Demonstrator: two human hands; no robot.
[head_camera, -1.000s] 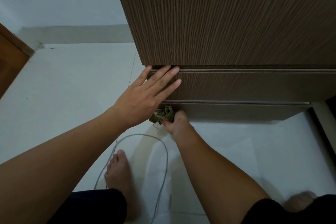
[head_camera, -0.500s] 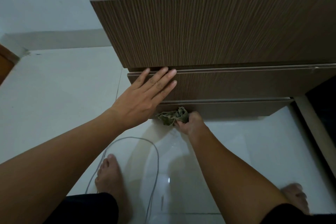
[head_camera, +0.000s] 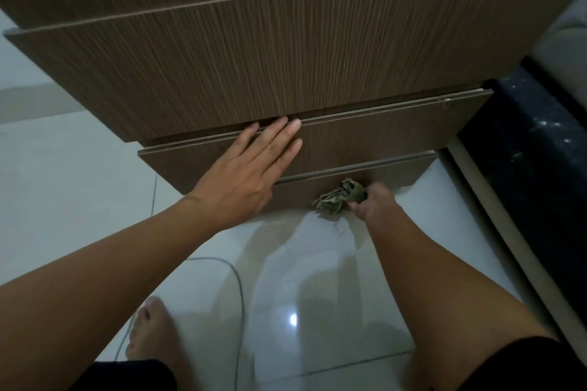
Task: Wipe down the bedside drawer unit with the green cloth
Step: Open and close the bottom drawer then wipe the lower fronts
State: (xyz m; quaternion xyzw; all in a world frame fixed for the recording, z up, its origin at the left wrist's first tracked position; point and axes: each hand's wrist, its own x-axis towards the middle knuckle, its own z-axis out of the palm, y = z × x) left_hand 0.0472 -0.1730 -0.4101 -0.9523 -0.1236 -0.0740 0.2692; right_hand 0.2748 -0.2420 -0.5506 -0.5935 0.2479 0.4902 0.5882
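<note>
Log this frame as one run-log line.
left hand flat on brown wood-grain drawer unit | right hand grips crumpled green cloth at bottom panel

Floor [head_camera: 79,174]: pale glossy tile, I see one bright light reflection near the middle. On it: the dark wood drawer unit [head_camera: 286,57], standing upright; a thin grey cable [head_camera: 239,289], looping across the tiles in front of the unit; one bare foot [head_camera: 152,330], beside the cable. A dark bed base [head_camera: 527,149] stands just right of the unit.
</note>
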